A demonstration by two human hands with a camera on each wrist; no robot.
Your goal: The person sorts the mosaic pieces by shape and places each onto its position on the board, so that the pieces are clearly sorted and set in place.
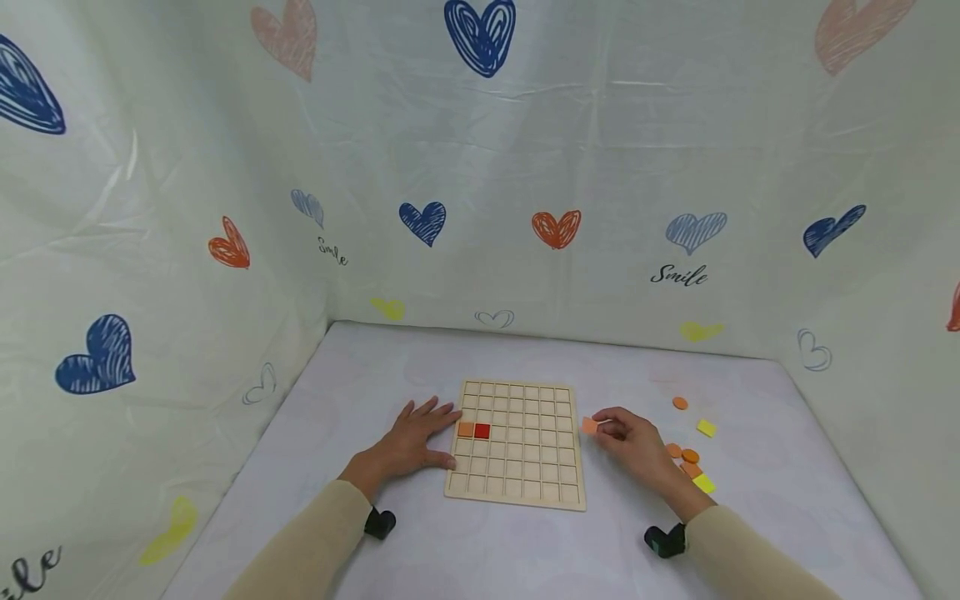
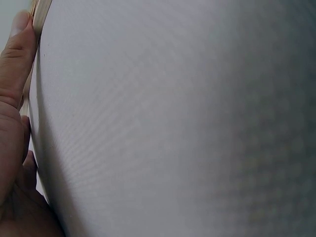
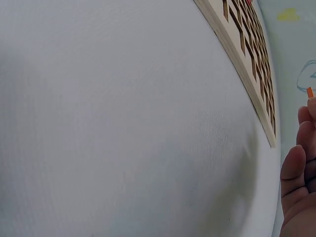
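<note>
Orange square, one: we find it just beside the right edge of the board (image 1: 517,446), pinched between thumb and fingers of the right hand (image 1: 632,444); in the right wrist view only its thin edge (image 3: 310,92) shows above the fingertips.

Board, wooden, one: lying flat on the white table (image 1: 360,367), marked into rows of shallow square cells. Two cells near its left edge are filled, side by side: an orange tile (image 1: 466,430) and, to its right, a red tile (image 1: 482,431).

Left hand (image 1: 408,439), one: fingers and thumb spread, tips touching the board's left edge; it pinches nothing that we can see.

Loose pieces, right of the board: we count three orange discs (image 1: 680,403), two yellow squares (image 1: 706,428) and an orange piece (image 1: 691,471), the lower ones close together beside the right forearm.

Backdrop: a pale curtain (image 1: 600,158) printed with hearts.
</note>
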